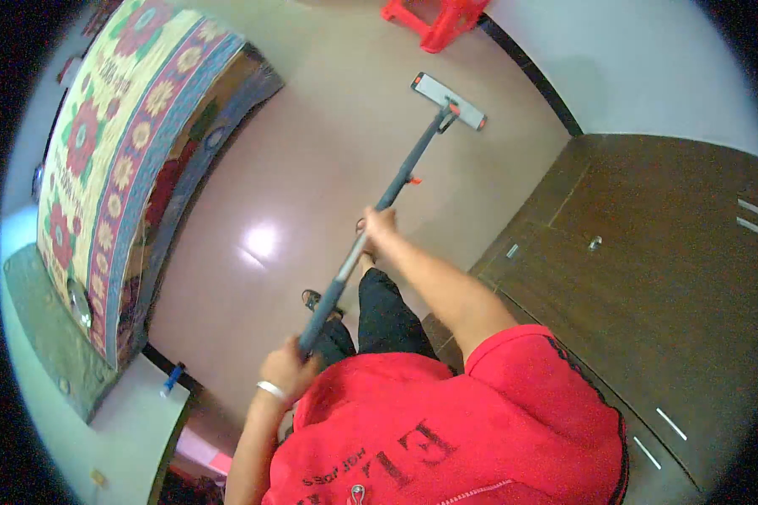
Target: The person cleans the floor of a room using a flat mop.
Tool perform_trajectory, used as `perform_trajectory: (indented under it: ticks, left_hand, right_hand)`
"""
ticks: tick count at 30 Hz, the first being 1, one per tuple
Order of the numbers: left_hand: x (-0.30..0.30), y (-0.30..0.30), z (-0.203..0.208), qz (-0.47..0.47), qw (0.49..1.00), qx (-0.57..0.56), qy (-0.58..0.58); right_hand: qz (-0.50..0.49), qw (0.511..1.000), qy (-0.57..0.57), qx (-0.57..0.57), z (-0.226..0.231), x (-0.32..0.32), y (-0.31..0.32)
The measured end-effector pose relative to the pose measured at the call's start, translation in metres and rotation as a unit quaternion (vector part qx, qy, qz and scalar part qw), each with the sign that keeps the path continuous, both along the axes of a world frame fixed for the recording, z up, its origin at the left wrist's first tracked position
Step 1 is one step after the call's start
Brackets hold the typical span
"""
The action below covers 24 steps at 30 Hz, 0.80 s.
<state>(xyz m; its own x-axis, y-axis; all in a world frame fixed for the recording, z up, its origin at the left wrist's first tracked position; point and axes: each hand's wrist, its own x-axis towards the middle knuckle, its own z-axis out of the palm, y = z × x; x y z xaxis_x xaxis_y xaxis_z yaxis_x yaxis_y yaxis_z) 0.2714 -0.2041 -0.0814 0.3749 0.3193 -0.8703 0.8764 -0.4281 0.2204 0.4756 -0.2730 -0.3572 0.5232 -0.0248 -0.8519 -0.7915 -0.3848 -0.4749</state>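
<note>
A flat mop slants across the view, its long grey handle (414,156) running from my body toward the floor at the far right. Its flat, pale rectangular head (449,99), with orange bits at the ends, rests on the shiny tiled floor (261,168). My left hand (288,370), with a white bangle at the wrist, is closed around the near end of the handle. Farther along, my right hand (380,231) wraps around the pole near its middle, and that arm is stretched forward. A small orange catch (414,180) sticks out from the handle beyond the right hand.
On the left stands a bed or bench with a floral cover (122,168). A red plastic stool (438,25) is at the far edge, beside the white wall (648,67). Dark wooden cabinets (632,278) line the right. At lower left is a pale tabletop (139,421).
</note>
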Motion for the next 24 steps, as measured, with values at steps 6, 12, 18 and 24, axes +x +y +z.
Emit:
perform_trajectory:
  ticks: [6, 12, 18, 24]
  left_hand:
    - [-0.198, 0.031, 0.114, 0.073, 0.989, 0.089, 0.092]
    - [-0.273, 0.041, 0.251, 0.118, 0.964, 0.185, 0.151]
    - [-0.371, 0.0, 0.19, 0.305, 0.939, 0.139, 0.076]
    - [-0.294, -0.021, 0.052, 0.263, 0.958, 0.112, 0.015]
  right_hand:
    - [0.246, 0.928, 0.255, 0.115, 0.081, -0.229, 0.049]
    - [0.32, 0.793, 0.453, 0.251, 0.177, -0.353, 0.112]
    - [0.368, 0.84, 0.361, 0.168, 0.169, -0.381, 0.099]
    - [0.369, 0.905, 0.182, 0.112, 0.024, -0.276, 0.055]
